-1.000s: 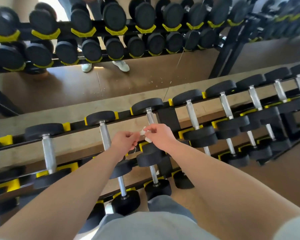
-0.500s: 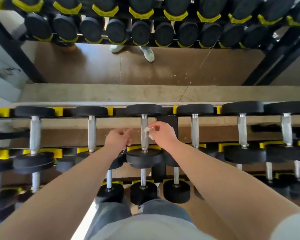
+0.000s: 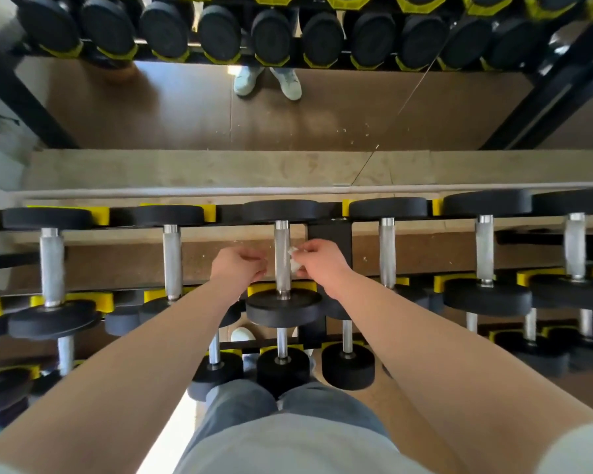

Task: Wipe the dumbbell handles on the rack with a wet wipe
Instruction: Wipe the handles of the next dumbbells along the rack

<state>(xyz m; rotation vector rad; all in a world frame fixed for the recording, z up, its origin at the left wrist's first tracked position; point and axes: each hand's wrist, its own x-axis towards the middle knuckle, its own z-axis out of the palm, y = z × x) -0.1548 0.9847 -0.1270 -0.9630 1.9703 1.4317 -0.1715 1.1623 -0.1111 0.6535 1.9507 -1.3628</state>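
The rack [image 3: 329, 230] carries its upper row of dumbbells lying front to back, with a lower row beneath and nearer the person. Six upper handles are in view; none shows a wet sheen or other sign of wiping, so the task is judged to be at or near its start, with every visible handle, upper and lower, outstanding. The centre dumbbell [image 3: 283, 307] is the item in hand. Its handle [image 3: 282, 258] is bounded by a black head at each end, so a wiping stroke can run only between those two faces. Neighbouring handles on both sides stand well apart, which leaves open room for fingers to pass round the bar. The rack's black post sits just right of it, behind the right knuckles, and narrows that side. The left grip [image 3: 237, 268] is just left of the handle with fingers curled; nothing is seen in it, and whether it pinches anything or touches the bar cannot be told. The right grip [image 3: 319, 265] is clamped on the wipe [image 3: 293, 260], a small white wad pinched at the fingertips and held against the right side of the handle near mid-length.
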